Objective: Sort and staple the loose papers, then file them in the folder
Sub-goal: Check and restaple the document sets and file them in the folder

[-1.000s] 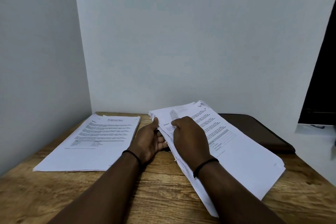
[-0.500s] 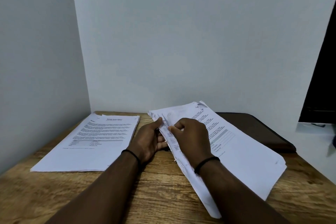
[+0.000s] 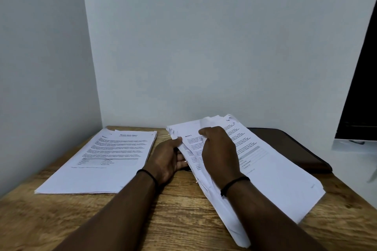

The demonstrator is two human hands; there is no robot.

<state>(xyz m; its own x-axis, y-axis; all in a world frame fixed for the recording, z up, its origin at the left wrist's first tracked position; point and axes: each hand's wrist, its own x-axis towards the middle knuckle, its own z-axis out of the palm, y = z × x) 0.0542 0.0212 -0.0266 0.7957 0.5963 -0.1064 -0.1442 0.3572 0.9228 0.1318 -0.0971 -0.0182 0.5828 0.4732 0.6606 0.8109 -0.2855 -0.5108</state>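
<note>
Midway through sorting, judging by the layout. Left hand (image 3: pixel 167 159) pinching the near edge of the loose white printed sheets (image 3: pixel 271 173) at centre right, thumb on top, fingers underneath; right hand (image 3: pixel 219 150) curled over them, peeling up the top page. Neat white stack of printed pages (image 3: pixel 106 161) at lower left of the wooden table (image 3: pixel 179 206) (presumably sorted). Dark brown folder (image 3: pixel 295 146) at right, shut. No stapler visible; stapling and filing left.

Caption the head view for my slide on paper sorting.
Both hands leaf through loose papers beside a sorted stack.
</note>
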